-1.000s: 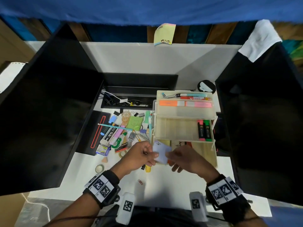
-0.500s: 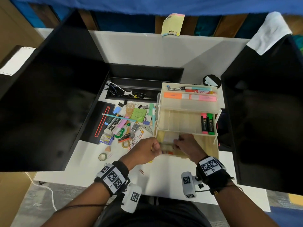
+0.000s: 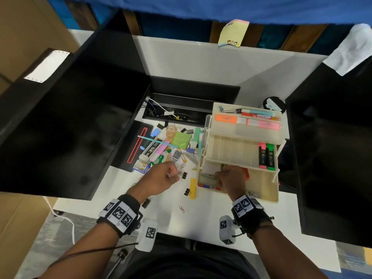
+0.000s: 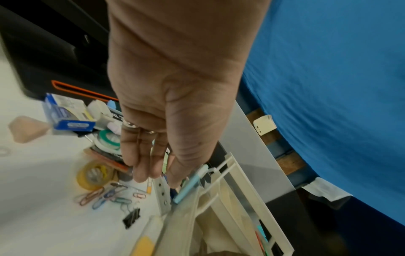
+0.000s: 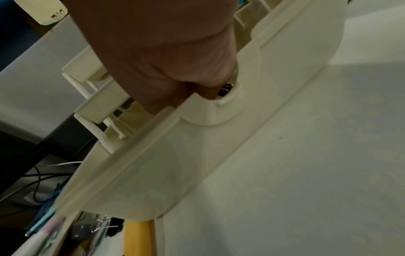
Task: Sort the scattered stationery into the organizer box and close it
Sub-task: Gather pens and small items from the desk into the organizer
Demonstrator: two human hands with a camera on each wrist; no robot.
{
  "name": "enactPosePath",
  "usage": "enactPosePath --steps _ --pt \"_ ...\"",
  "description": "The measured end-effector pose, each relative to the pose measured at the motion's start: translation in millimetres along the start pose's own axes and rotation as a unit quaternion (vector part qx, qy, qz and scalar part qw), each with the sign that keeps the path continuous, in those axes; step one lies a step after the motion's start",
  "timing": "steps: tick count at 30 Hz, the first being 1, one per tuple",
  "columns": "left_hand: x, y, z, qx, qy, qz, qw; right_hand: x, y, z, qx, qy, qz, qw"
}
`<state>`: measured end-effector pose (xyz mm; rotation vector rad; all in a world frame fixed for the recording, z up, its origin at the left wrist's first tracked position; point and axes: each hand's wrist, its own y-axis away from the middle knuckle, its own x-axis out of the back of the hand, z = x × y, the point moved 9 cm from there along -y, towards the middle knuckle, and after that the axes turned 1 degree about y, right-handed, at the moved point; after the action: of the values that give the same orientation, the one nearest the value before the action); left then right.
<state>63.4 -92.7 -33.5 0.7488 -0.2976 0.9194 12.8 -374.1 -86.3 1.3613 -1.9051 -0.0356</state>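
Observation:
The cream organizer box (image 3: 265,185) stands open in tiers at the right of the white desk. My right hand (image 3: 220,176) reaches into its lowest compartment beside a white note pad (image 3: 211,168). In the right wrist view the box wall (image 5: 153,173) hides those fingers. My left hand (image 3: 171,175) hovers left of the box over loose stationery. Its fingers (image 4: 140,169) hang straight and hold nothing. A black binder clip (image 3: 184,175) lies just beyond them, and coloured paper clips (image 4: 103,195) lie below. The main pile (image 3: 167,146) of pens, erasers and tape sits behind.
Pink and green highlighters (image 3: 266,156) lie in the middle tray, orange and pink ones (image 3: 247,122) in the top tray. A yellow strip (image 3: 193,188), another binder clip (image 3: 187,191) and a paper clip (image 3: 181,209) lie before the box. Black panels (image 3: 60,127) flank the desk.
Both hands held the white note pad at the box's front. My left hand has let go and moved left over the clips; my right hand has gone down into the lowest compartment.

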Motion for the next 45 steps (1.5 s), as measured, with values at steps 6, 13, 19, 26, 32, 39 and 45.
enactPosePath --steps 6,13,19,26,32,39,45 --pt "55 -5 -31 0.058 -0.091 0.124 0.986 7 17 -25 0.091 0.122 0.061 0.986" --pt "90 -15 -44 0.078 -0.16 0.21 0.961 -2 64 -96 0.193 0.224 0.056 0.954" --pt "88 -29 -49 0.063 -0.19 0.193 0.961 -45 69 -161 0.313 0.22 0.008 0.924" --pt "89 -36 -64 0.064 -0.191 0.17 0.965 -106 21 -196 0.347 0.254 -0.02 0.903" --pt "90 -39 -72 0.056 -0.219 0.156 0.962 -151 -11 -195 0.305 0.304 -0.073 0.899" --pt "91 -43 -79 0.061 -0.204 0.152 0.965 -171 -26 -190 0.311 0.339 -0.089 0.884" --pt "93 -41 -79 0.058 -0.184 0.168 0.967 -170 -28 -196 0.322 0.314 -0.077 0.889"
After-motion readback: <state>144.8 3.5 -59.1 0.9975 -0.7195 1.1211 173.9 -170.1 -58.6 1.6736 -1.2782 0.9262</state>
